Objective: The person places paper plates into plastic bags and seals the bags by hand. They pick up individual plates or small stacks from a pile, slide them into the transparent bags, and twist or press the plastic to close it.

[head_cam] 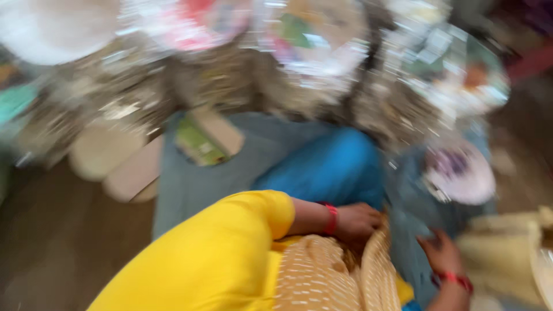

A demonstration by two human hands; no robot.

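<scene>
Tan dotted cloth point(322, 276) lies bunched in the person's lap, low in the head view, and both hands work at it. The left hand point(358, 222), at the end of a yellow sleeve point(230, 242) with a red bangle point(331, 219) on the wrist, rests on the cloth's upper edge with its fingers curled down into the folds; the blur hides whether they pinch the fabric or only press on it. The right hand point(440, 253), also wearing a red bangle point(455, 279), sits just beside the cloth on its right, fingers bent over grey-blue fabric point(409, 230); whether that grip is clenched or released cannot be told.

Behind the cloth, a bright blue fabric point(334, 164) rises just past the left hand, and a wider grey-blue sheet point(196, 184) spreads beyond and to the left of it. On that sheet, well apart from the cloth, lies a flat green and tan packet point(204, 138). Farther out from the cloth stand round, shiny decorated plates point(317, 34) edged in silver, too blurred to make out. One smaller round piece with purple marks point(461, 170) lies above the right hand. A pale cream bundle point(507, 247) sits to the right of that hand.
</scene>
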